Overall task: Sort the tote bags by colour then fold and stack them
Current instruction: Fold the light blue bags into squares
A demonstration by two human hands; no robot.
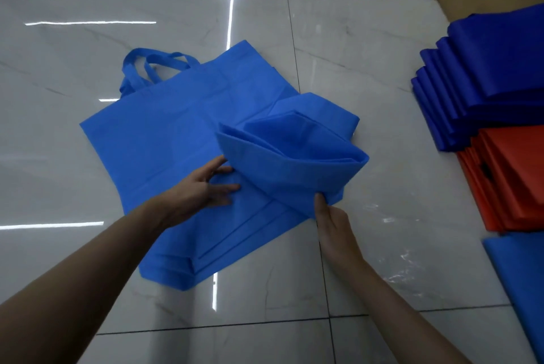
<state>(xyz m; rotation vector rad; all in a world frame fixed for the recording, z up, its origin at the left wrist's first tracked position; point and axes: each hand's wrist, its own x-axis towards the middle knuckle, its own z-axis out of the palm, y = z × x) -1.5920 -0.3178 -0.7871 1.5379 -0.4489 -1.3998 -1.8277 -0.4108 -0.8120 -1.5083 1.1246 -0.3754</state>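
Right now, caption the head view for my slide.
Left hand presses a blue tote bag; right hand pinches its lifted side.

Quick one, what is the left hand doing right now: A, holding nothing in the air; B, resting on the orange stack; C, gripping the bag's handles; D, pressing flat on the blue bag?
D: the left hand lies with straight fingers on the light blue tote bag, away from its handles and the orange stack.
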